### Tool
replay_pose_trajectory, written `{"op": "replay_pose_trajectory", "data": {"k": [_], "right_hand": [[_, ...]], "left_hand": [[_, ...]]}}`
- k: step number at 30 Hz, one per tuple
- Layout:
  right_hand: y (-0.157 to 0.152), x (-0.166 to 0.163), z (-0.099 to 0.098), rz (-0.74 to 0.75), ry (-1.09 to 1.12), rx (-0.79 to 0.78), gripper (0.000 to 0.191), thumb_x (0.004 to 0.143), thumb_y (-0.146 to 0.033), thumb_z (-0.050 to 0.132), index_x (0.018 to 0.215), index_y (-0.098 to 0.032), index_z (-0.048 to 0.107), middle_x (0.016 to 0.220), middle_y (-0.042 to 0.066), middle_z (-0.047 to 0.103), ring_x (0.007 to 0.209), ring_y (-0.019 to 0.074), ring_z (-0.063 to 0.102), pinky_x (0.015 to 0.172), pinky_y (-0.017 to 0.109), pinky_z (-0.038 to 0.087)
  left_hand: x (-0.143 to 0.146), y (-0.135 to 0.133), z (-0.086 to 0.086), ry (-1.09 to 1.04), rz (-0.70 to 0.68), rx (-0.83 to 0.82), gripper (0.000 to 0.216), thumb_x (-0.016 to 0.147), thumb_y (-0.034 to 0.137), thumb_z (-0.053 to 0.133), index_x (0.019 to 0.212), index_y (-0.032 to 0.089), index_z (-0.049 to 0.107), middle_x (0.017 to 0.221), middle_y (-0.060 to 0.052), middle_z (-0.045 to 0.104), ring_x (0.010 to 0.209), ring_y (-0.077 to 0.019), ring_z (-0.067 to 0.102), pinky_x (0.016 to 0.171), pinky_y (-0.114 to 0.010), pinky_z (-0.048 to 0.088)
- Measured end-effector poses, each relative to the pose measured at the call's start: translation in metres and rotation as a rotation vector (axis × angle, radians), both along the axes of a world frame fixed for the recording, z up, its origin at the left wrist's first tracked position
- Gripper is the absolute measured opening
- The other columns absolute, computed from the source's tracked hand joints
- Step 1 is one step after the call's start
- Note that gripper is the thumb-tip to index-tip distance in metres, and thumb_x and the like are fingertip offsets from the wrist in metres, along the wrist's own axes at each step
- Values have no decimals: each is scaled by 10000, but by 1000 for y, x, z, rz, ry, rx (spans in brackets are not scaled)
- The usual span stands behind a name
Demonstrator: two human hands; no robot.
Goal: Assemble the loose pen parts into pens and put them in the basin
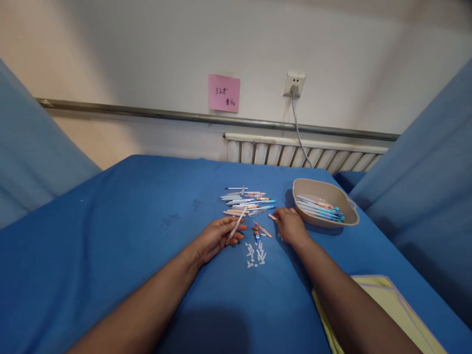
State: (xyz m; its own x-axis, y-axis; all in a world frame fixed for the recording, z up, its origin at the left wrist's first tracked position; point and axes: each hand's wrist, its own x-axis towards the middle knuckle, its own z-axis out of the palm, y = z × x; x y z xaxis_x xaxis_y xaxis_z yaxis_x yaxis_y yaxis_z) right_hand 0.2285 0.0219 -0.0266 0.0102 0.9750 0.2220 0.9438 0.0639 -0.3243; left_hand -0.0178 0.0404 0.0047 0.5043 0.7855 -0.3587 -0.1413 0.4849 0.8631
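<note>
A slim white stick like a pen refill (238, 222) slants up across the fingers of my left hand (217, 238), which holds it by the lower end. My right hand (291, 226), left of the basket, pinches a small orange-and-white pen part (273, 217). Just beyond both hands lies a pile of pen parts, with pale barrels (236, 213) and white refills (241, 201). Between the hands are a patterned pen barrel (263, 229) and small blue and orange pieces (257, 237). Several tiny white plastic pieces (251, 251) are scattered nearer to me.
A beige basket (353, 216) with several blue-and-white pens (320, 209) stands at the right. A yellow cloth (387, 300) lies under my right forearm on the blue sheet (121, 236). Behind are a metal rail (162, 114), a radiator (273, 147) and a plugged-in cable (298, 125).
</note>
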Motion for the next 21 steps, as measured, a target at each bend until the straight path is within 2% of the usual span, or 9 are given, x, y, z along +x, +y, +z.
{"op": "replay_pose_trajectory", "data": {"k": [4,7,11,15,21], "right_hand": [[1,-3,-2,-22,173,10,178,834,-190,475,978,-160,575,894,104,648,823,221,555,729,311,371],[2,-8,-4,50,512,51,154,829,-271,481,939,-183,544,857,55,627,754,184,568,685,292,409],[0,-15,-2,139,921,59,235,808,-412,486,863,-195,556,690,-13,574,621,149,535,612,267,415],[-4,-17,5,142,987,50,272,802,-443,494,766,-188,581,544,-46,493,524,122,455,545,242,356],[-9,-21,9,213,982,4,248,790,-420,519,749,-185,587,574,-40,483,538,117,435,533,232,329]], "left_hand": [[0,0,0,31,-5,28,261,732,256,691,943,137,595,948,-104,679,612,-107,625,537,-198,477],[-1,-1,-1,50,-19,74,295,714,287,705,942,138,591,933,-96,679,608,-103,612,542,-203,466],[0,-2,-2,88,-36,154,314,693,316,714,926,138,606,884,-77,678,569,-91,583,504,-193,431],[2,-2,-4,142,-57,237,321,674,331,716,912,135,628,836,-61,674,523,-78,548,465,-185,399],[4,-3,-6,240,-93,317,323,692,345,687,932,136,635,816,-50,661,513,-77,530,447,-177,385]]}}
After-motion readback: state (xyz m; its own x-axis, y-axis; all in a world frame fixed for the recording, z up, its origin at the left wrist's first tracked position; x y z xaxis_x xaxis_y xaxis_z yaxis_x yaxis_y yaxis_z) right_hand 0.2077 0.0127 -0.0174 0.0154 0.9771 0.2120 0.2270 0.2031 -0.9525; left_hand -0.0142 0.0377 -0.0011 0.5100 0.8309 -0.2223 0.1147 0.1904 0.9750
